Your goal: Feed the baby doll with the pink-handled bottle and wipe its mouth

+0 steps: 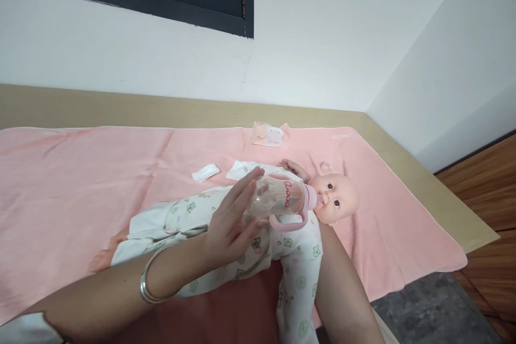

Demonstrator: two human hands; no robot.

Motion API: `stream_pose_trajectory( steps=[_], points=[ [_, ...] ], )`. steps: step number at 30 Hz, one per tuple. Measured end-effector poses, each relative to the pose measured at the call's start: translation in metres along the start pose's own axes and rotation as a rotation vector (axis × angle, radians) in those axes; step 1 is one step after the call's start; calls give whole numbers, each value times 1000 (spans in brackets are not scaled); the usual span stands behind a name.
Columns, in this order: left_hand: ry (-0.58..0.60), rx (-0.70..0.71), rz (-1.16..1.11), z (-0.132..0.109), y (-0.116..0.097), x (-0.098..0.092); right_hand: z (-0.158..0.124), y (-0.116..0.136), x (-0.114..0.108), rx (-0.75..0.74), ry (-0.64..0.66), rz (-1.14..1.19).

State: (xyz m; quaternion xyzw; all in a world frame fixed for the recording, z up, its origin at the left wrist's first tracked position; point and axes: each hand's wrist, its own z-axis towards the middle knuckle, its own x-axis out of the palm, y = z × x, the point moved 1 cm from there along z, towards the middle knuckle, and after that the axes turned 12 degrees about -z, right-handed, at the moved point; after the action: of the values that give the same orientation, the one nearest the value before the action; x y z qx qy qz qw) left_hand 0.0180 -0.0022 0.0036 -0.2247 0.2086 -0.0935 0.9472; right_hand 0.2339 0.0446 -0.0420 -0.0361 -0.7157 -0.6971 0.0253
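Note:
A baby doll [258, 242] in white printed clothes lies face up, its head to the right. My left hand [236, 220], with a bracelet at the wrist, holds the base end of a clear baby bottle [278, 196]. The bottle is tilted nearly flat, and its nipple touches the doll's mouth. From the lower right, my right arm passes beneath the doll's neck. Fingers of my right hand [295, 167] show at the far side of the doll's shoulder, against its sleeve; the palm is hidden.
A pink blanket [80, 172] covers much of the wooden surface [121, 105]. On it lie a folded white cloth [206, 172], a small clear pack [267, 134] and a small clear cap [325, 166]. A white wall with a dark-framed window stands behind; wooden panels are at right.

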Motion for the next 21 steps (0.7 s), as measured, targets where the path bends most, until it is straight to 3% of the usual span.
stream_pose_trajectory(
  steps=[5, 16, 21],
  points=[
    [4, 13, 12, 1, 1, -1, 11, -9, -4, -61, -42, 12],
    [12, 25, -20, 0, -1, -1, 1, 7, -3, 85, -37, -36],
    [17, 47, -6, -1, -1, 0, 2, 4, -3, 107, -40, -28]
  ],
)
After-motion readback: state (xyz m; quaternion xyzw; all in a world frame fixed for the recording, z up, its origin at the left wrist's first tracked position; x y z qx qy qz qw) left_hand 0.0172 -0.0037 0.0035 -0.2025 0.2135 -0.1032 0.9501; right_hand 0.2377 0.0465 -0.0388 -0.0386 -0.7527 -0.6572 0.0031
